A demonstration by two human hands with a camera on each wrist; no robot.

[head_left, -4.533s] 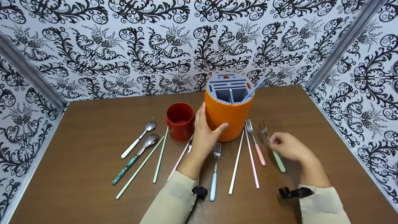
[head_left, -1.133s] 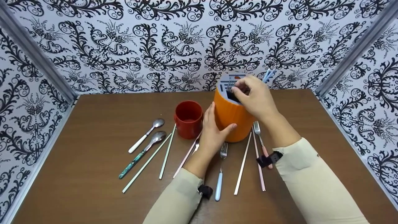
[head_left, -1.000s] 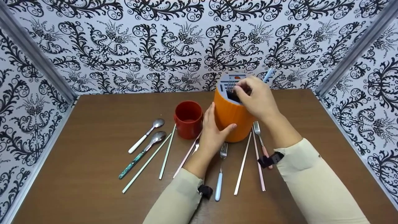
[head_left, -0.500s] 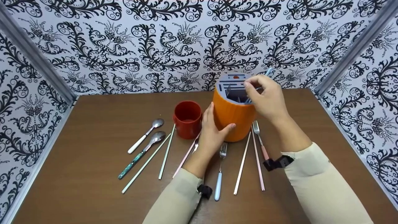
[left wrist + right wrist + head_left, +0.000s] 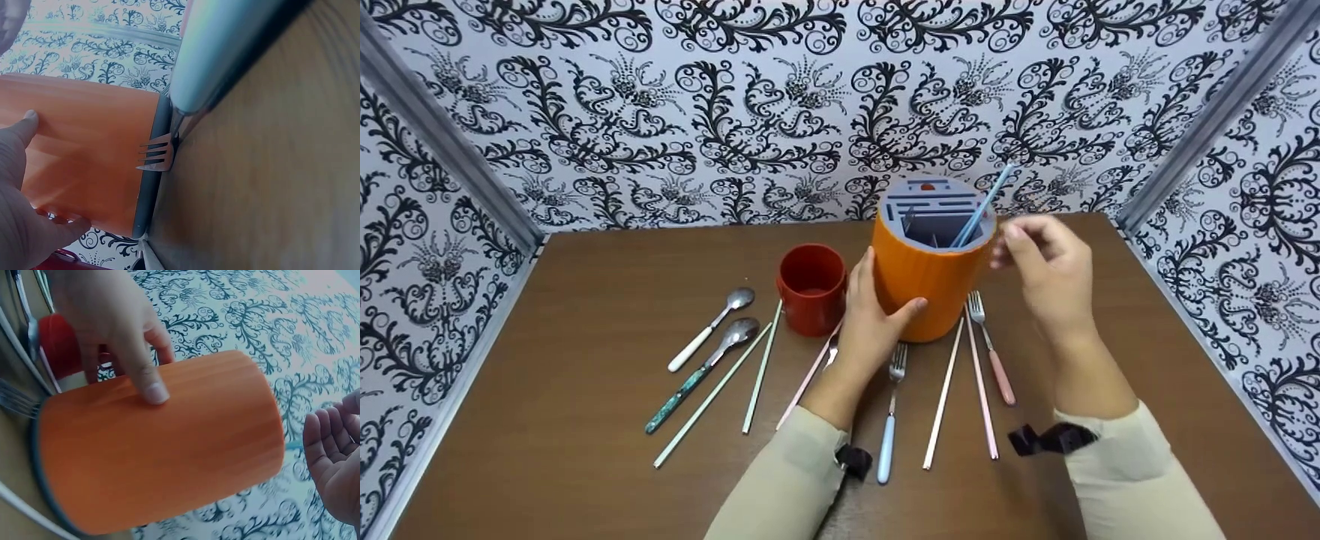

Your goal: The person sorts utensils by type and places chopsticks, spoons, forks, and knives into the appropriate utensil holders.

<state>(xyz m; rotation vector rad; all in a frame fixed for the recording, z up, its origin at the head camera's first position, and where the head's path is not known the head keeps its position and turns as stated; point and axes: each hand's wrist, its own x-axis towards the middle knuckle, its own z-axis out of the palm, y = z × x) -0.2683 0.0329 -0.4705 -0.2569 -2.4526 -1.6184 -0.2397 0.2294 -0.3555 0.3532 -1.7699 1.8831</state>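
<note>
My left hand (image 5: 870, 319) grips the lower left side of an orange cutlery holder (image 5: 934, 292), with the thumb across its front. Its grey slotted top has a large compartment where light blue chopsticks (image 5: 988, 204) lean right. Fork tines (image 5: 910, 220) show at that compartment's left. Just right of the holder, my right hand (image 5: 1054, 277) hangs in the air with loosely bent fingers and nothing in them. A pink-handled fork (image 5: 994, 356) lies below it. Near my left wrist is a blue-handled fork (image 5: 890, 420), its tines close to the holder's base.
A red mug (image 5: 813, 292) stands left of the holder. Farther left lie a white-handled spoon (image 5: 706, 334), a green-handled spoon (image 5: 697, 382) and green chopsticks (image 5: 716, 394). Pink and pale chopsticks (image 5: 943, 405) lie in front. Patterned walls (image 5: 765, 112) enclose the table's back and sides.
The green-handled fork was picked up from the table and lowered into the holder, tines up. My right hand let go and moved right, away from the holder. The left hand kept its grip.
</note>
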